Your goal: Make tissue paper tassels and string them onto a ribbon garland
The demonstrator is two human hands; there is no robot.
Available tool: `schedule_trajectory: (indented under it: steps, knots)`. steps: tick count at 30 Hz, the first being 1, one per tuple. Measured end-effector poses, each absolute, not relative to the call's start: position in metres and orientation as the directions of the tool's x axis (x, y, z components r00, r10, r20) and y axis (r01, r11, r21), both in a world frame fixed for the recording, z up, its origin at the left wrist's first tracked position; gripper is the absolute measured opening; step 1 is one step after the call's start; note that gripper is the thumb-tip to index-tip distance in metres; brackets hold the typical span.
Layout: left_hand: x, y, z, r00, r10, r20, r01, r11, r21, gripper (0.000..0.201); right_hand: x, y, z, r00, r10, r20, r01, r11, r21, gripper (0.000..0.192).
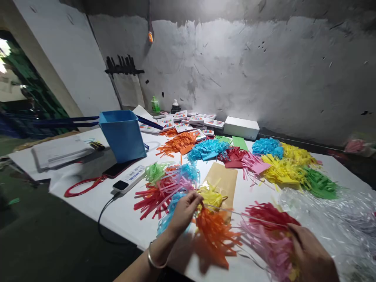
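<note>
My left hand [183,213], with a bangle at the wrist, pinches the top of an orange paper tassel [216,231] that hangs over the table. From there a thin pale string [249,216] stretches across to my right hand [311,250], whose fingers are closed on it. Beside the right hand are a red tassel [272,213] and a pink tassel [268,243]; whether they hang from the string I cannot tell. Just behind my left fingers is a yellow tassel [210,194], partly over a brown paper strip [226,174]. Red tassels [152,197] and blue tassels [170,215] lie to the left.
Piles of orange fringe [179,143], blue fringe [210,148] and yellow fringe [282,168] line the back. Behind stand printed packs [196,118] and a white box [241,127]. A blue bin [122,135], a white device [129,179] and clear plastic [323,215] flank the workspace.
</note>
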State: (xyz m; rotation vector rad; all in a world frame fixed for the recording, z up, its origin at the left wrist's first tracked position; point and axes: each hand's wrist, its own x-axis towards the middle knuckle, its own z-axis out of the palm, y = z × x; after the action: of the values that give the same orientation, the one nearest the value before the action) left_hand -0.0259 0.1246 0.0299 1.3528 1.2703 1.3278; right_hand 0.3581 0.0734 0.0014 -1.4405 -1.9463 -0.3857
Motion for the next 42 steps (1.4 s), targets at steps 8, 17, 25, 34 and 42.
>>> schedule_trajectory:
  steps: [8,17,25,34,42]
  knots:
    - [-0.034,0.107,0.044,-0.050,0.987,0.155,0.092,-0.150,0.984,0.029,0.319,0.070,0.027,-0.072,0.711,0.699,0.965,0.227,-0.131,0.024]
    - [-0.013,0.087,0.046,0.140,0.974,0.179,0.163,-0.201,0.966,0.027,0.161,0.081,0.045,-0.361,0.828,0.429,0.496,0.560,-0.664,0.025]
    - [-0.040,0.094,0.041,-0.007,0.999,0.034,0.009,-0.034,0.999,0.033,0.217,0.077,0.037,0.073,0.925,0.373,0.585,0.263,-0.767,0.034]
    - [-0.033,0.093,0.035,-0.029,0.999,-0.037,-0.123,0.033,0.992,0.040,0.295,0.071,0.014,0.478,0.777,0.410,0.771,-0.148,-0.620,0.065]
    - [-0.007,0.081,0.037,0.087,0.996,-0.027,-0.168,0.041,0.985,0.037,0.195,0.060,0.040,-0.078,0.850,0.522,0.733,0.403,-0.547,0.028]
